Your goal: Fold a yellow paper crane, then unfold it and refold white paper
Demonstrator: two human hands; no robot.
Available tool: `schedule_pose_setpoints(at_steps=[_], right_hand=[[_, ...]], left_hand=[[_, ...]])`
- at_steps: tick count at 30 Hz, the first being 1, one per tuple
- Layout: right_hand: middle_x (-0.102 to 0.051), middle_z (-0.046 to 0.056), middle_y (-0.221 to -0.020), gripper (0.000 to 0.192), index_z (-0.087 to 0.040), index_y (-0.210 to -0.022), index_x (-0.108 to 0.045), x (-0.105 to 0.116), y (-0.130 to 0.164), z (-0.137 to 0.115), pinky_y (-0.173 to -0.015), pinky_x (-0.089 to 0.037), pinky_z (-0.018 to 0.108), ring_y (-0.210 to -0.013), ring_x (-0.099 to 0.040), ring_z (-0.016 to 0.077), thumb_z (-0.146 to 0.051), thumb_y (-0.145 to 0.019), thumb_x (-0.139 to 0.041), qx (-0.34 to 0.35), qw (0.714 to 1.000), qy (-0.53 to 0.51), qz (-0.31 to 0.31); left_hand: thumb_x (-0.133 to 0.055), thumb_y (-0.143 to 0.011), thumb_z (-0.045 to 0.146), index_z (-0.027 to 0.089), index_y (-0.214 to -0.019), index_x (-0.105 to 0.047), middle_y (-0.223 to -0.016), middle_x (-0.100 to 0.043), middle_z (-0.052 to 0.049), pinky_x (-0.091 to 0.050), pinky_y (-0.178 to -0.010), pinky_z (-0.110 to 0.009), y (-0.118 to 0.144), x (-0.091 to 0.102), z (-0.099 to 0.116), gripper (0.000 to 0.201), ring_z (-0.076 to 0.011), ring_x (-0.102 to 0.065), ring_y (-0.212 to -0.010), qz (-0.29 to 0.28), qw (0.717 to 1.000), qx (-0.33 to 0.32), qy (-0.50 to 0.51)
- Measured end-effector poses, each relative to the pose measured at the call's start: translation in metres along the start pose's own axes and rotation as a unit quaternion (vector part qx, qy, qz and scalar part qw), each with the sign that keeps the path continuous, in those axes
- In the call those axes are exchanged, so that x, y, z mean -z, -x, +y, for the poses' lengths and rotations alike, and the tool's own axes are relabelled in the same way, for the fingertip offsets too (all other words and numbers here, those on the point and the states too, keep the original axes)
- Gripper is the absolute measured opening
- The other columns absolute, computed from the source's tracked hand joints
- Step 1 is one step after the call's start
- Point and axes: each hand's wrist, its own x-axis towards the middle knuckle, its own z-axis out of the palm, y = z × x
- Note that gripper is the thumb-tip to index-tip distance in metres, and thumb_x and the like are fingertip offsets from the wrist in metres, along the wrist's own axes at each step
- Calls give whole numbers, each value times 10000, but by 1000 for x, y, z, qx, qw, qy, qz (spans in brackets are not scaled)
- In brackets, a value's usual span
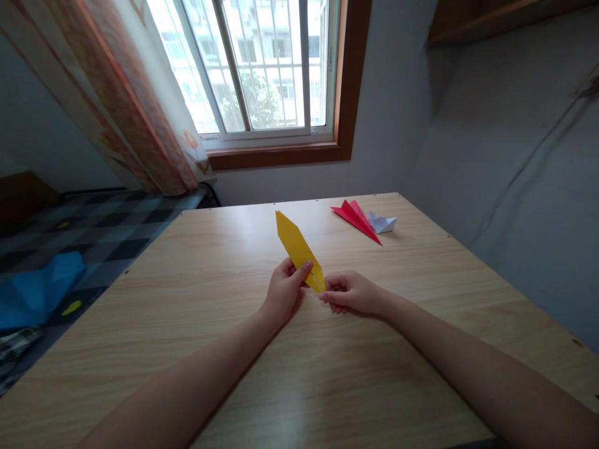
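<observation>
Yellow paper (296,244) pinched mid-table (187,293), edges well apart.

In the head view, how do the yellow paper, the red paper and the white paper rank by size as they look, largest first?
1. yellow paper, held in both hands, nearer the camera
2. red paper
3. white paper
The yellow one's nearness may exaggerate its lead over the red one.

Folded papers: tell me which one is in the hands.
The yellow folded paper: the left hand and right hand pinch its near end. The red folded paper and white folded paper lie untouched on the table.
</observation>
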Motion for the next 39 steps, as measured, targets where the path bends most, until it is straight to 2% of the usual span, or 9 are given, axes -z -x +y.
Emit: schedule_pose_setpoints(at_steps=[5, 16, 19, 23, 30, 35, 39], right_hand=[[-566, -34, -566, 371, -174, -678, -542, -2, 0, -2, -466, -375, 203, -496, -508, 87, -491, -799, -690, -7, 1000, -5, 5], [-580, -30, -588, 398, -175, -707, -561, -2, 1, -3, -490, -416, 213, -520, -528, 95, -541, -787, -697, 0, 1000, -8, 19], [-581, -21, -589, 458, -169, -693, -560, -1, 2, -4, -487, -427, 209, -502, -522, 86, -603, -809, -648, 4, 1000, -20, 23], [-576, -14, -580, 535, -160, -703, -571, -1, 1, -3, -455, -420, 196, -473, -507, 76, -678, -834, -564, -5, 999, -23, 43], [-560, -30, -571, 525, -153, -847, -614, -3, -1, -3, -413, -414, 176, -457, -509, 77, -677, -815, -592, 5, 998, -32, 57], [-549, -39, -535, 517, -153, -851, -613, -2, -5, 7, -371, -399, 170, -404, -488, 74, -668, -816, -596, 18, 993, -74, 87], [-548, -43, -543, 472, -151, -863, -620, -2, -6, 11, -355, -379, 163, -388, -468, 66, -622, -830, -614, 29, 990, -91, 100]], left_hand=[[-804, -715, 386, 135, -909, -630, -772, -675, -19, -478, -596, -251, 0, 3, -2, 362, -143, -601, -649, -4, 1000, 1, 0], [-807, -705, 385, 134, -888, -640, -779, -680, -18, -476, -609, -249, 4, -2, 3, 352, -145, -604, -668, 1, 1000, 2, -1], [-810, -704, 382, 131, -870, -648, -779, -680, -19, -471, -608, -246, 6, -2, 5, 342, -142, -599, -666, -12, 1000, 5, -7], [-798, -726, 387, 131, -864, -650, -764, -677, -24, -475, -612, -255, 9, -2, 7, 327, -148, -605, -658, -48, 999, 16, -3], [-816, -710, 393, 111, -842, -675, -771, -698, -49, -503, -639, -273, 12, -3, 10, 342, -176, -638, -684, -141, 989, 16, -33], [-788, -749, 398, 115, -891, -689, -775, -719, -58, -514, -666, -283, 15, -7, 15, 332, -191, -662, -695, -222, 972, 30, -71], [-746, -781, 460, 110, -891, -687, -799, -725, -79, -522, -682, -300, 16, -7, 16, 372, -211, -671, -721, -230, 968, 38, -92]])
